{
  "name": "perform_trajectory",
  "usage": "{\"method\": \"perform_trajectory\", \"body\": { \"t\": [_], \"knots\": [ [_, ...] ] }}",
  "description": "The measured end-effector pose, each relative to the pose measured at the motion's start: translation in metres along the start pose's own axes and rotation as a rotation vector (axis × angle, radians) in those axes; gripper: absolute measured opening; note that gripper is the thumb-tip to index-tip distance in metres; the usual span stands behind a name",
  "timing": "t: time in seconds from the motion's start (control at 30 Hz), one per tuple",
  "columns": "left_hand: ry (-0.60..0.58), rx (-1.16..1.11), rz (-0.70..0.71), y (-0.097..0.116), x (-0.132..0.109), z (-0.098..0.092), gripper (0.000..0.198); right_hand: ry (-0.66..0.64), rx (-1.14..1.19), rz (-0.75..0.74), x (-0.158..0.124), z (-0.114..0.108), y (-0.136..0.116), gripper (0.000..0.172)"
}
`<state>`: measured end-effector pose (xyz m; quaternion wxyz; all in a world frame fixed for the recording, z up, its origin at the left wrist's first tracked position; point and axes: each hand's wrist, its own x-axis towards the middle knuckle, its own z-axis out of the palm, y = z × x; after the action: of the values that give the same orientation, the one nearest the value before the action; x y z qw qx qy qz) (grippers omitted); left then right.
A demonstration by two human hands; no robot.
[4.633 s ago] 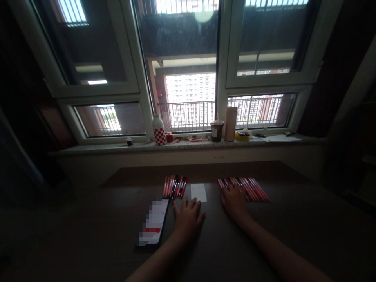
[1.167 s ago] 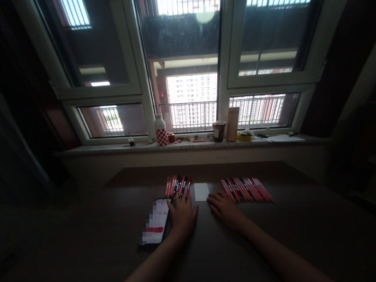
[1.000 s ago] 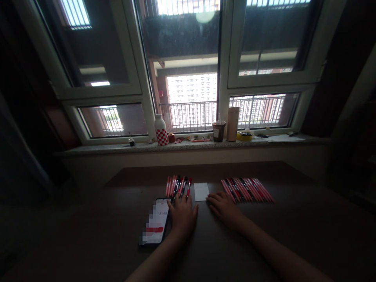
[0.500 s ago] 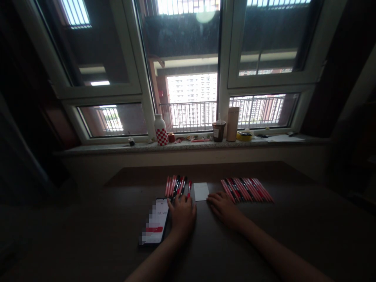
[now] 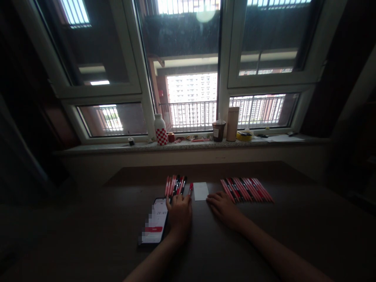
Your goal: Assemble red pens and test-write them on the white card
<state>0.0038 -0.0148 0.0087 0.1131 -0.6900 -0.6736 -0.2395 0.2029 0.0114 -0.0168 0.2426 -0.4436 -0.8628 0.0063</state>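
My left hand (image 5: 179, 213) rests palm down on the table, its little finger set apart from the others. Its fingertips are close to the lower end of a single red pen (image 5: 190, 189); whether they touch it, I cannot tell. Just beyond that hand lies a row of red and black pens (image 5: 175, 185). A small white sheet of paper (image 5: 201, 191) is between my two hands. My right hand (image 5: 223, 208) lies flat, fingers stretched towards the paper's lower right corner. Above and right of it stretches a wider row of red and black pens (image 5: 246, 190).
A phone (image 5: 154, 221) with a lit screen lies left of my left hand on the dark table (image 5: 117, 219). On the windowsill (image 5: 117, 148) stand a red-and-white checked bottle (image 5: 161, 131), a drink cup (image 5: 218, 131), a tall tan cylinder (image 5: 232, 124) and a yellow tape roll (image 5: 244, 136).
My left hand has shifted slightly left. The single red pen has moved a little right, nearer the paper. My right hand is almost unmoved.
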Motion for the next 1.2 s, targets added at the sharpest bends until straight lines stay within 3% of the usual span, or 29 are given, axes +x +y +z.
{"method": "perform_trajectory", "body": {
  "t": [0.33,0.7,0.97,1.2],
  "knots": [
    [0.027,-0.15,0.028,-0.001,0.0,0.002,0.029,0.011,0.01,-0.017,0.0,-0.001,0.0,0.036],
    [-0.046,-0.388,0.098,-0.001,0.0,0.007,0.025,0.176,0.027,-0.018,0.001,0.0,0.004,0.047],
    [-0.086,-0.483,0.159,-0.004,0.002,0.015,0.02,0.155,0.009,-0.036,0.002,0.004,0.005,0.034],
    [-0.076,-0.458,0.154,-0.002,0.0,0.009,0.016,0.183,-0.03,-0.033,0.002,0.006,0.006,0.017]
  ]
}}
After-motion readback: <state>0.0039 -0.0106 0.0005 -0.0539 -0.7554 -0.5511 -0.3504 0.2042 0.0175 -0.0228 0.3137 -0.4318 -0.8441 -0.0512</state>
